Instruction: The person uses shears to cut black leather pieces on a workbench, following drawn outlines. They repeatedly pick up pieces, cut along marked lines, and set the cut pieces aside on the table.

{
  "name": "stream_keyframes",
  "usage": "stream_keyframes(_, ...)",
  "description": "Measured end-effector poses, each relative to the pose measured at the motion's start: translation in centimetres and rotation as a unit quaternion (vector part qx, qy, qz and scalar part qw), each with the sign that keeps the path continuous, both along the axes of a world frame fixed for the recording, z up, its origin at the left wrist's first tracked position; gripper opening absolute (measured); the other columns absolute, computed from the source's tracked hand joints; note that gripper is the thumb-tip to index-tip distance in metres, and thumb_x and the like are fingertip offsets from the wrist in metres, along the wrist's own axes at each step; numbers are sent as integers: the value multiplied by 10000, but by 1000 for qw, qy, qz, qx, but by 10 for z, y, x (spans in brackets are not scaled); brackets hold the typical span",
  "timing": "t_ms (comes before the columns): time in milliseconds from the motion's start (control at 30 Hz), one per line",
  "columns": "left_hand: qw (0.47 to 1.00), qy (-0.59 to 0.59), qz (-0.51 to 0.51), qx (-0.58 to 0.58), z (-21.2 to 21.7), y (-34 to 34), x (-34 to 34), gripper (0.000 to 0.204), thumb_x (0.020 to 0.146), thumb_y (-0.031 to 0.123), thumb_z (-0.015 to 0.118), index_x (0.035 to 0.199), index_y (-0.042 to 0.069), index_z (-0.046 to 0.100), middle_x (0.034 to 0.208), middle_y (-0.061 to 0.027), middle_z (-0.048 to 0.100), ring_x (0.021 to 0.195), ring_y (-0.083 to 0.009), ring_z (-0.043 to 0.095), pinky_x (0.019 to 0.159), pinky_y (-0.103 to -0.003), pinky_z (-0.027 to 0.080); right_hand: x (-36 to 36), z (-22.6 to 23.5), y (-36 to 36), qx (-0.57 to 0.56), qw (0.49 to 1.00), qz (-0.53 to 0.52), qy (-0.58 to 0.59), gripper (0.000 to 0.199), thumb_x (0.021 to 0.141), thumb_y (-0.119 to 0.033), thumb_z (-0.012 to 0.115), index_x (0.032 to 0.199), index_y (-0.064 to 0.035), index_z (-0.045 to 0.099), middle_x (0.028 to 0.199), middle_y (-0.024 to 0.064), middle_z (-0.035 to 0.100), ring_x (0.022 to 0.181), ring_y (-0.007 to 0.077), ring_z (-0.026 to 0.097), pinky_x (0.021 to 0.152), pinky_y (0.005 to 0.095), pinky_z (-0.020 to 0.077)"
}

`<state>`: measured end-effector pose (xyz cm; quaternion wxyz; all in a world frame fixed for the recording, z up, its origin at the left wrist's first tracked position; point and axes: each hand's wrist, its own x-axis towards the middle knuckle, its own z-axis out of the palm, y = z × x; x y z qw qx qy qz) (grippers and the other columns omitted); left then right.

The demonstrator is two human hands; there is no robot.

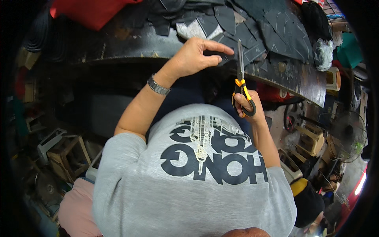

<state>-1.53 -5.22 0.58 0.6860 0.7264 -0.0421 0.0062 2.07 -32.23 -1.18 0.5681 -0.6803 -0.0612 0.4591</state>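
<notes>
My right hand (254, 103) grips a pair of scissors (241, 73) by their black and yellow handles, in front of the table's near edge. The blades point away from me and look closed or nearly so. Left of the blade tips, my left hand (191, 56) hovers over the table edge with thumb and index finger stretched out and apart. Nothing shows between them; its other fingers are mostly hidden. Just beyond both hands lie overlapping dark grey cut pieces (282, 35) with pale marked lines. A mottled whitish piece (193, 29) lies among them.
The dark, worn table (134, 45) curves across the top. Red material (92, 12) lies at its far left, a clear plastic bag (323, 54) at its right end. Stools (310, 140) and a fan (347, 136) stand to the right; a wooden stool (69, 156) stands left.
</notes>
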Motion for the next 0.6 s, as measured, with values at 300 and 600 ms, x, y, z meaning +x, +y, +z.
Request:
stream_keyframes(300, 981, -124, 134, 60, 62, 77, 63, 334, 870, 36, 690, 1202, 5, 669, 1151, -63, 682, 1025, -107, 621, 914, -253, 504, -7, -11, 9, 101, 994, -48, 8, 461, 835, -452, 705, 724, -19, 597, 558, 82, 552, 415, 146, 520, 413, 244, 435)
stream_keyframes(600, 710, -134, 255, 643, 17, 100, 102, 498, 906, 399, 607, 1366, 223, 540, 1483, -132, 423, 1396, -362, 331, 1085, -622, 271, -18, -12, 2, 101, 993, -60, 32, 300, 878, -290, 684, 775, -20, 603, 599, 60, 562, 446, 123, 527, 436, 238, 442)
